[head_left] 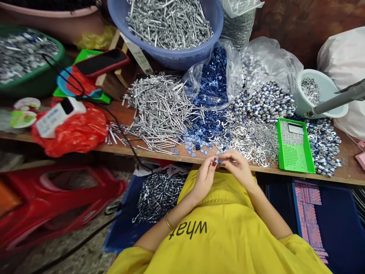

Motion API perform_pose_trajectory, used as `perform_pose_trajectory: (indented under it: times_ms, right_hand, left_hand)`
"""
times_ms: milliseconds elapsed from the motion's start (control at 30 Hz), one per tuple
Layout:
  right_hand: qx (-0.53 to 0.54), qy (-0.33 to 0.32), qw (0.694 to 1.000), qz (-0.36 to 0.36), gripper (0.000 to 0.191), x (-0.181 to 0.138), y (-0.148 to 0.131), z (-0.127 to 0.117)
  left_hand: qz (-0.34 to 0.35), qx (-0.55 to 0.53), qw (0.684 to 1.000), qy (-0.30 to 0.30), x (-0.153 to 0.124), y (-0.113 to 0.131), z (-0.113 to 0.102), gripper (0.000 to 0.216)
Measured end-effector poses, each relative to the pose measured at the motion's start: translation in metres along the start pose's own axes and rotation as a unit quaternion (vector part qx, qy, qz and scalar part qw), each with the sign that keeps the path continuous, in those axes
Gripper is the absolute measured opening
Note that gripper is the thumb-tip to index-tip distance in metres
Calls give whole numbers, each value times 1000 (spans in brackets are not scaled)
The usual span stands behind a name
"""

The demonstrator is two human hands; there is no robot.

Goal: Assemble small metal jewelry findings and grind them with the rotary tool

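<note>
My left hand (pixel 204 174) and my right hand (pixel 237 166) meet just in front of the wooden bench edge (pixel 159 154), above my yellow shirt. Both pinch one small blue and silver part (pixel 218 161) between their fingertips. Beyond them lie a heap of silver pins (pixel 159 110), a spread of small blue plastic pieces (pixel 211 114), silver curved clips (pixel 251 139) and blue-banded metal rings (pixel 265 102).
A green perforated tray (pixel 295 146) lies right of my hands. A blue basin of pins (pixel 171 26), a green basin (pixel 28 61), a white bucket (pixel 322 93), phones and an orange bag (pixel 74 131) crowd the bench. Assembled parts (pixel 159 194) lie on blue cloth below.
</note>
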State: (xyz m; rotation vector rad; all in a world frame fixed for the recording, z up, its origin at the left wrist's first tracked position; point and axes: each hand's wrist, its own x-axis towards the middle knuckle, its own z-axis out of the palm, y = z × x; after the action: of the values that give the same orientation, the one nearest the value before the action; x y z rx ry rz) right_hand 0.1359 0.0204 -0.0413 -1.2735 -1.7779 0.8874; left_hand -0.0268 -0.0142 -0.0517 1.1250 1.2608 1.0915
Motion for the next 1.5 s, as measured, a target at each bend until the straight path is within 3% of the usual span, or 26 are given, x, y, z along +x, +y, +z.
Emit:
perform_pose_trajectory:
  times_ms: [67,133,233,333,400,567,700,833,933,1033,1133,1200,1300,1500]
  right_hand:
    - [-148,4,989,18,17,21,6,-11]
    - [-320,5,947,40,19,38,14,-17]
    - [-425,-45,903,48,17,51,25,-20]
    - [-382,-56,922,38,11,52,34,-23]
    - [-334,-33,942,24,10,51,38,-27]
    - [-181,80,980,-4,12,53,37,-40]
    - [-33,71,997,-6,9,52,21,-48]
    - [120,49,991,39,8,40,-4,-49]
    - [166,36,985,-1,6,31,-17,-45]
    - [175,111,978,5,5,22,-21,-39]
    - [235,123,963,38,7,15,-19,-35]
    - [225,102,969,13,7,10,-17,-32]
    - [186,128,974,-15,9,4,-16,-29]
    - [247,131,959,32,11,-7,-14,-23]
  left_hand:
    - [38,13,999,14,16,1,-4,36]
    - [42,-3,999,8,34,2,-8,38]
    - [4,-78,997,-20,53,1,-11,38]
    - [-58,-179,981,-56,59,-1,-12,29]
    - [-73,-188,976,-78,60,-2,-12,26]
    - [50,10,997,-65,64,5,-9,27]
    - [114,74,985,-103,65,16,-4,29]
    - [176,114,972,-107,59,24,2,23]
    - [259,161,950,-70,53,27,5,16]
    - [307,200,929,-48,49,29,6,16]
    - [319,225,919,-48,47,29,6,15]
    - [327,227,916,-52,46,29,7,15]
    - [336,223,913,-61,43,29,9,15]
    - [348,222,909,-64,38,28,8,15]
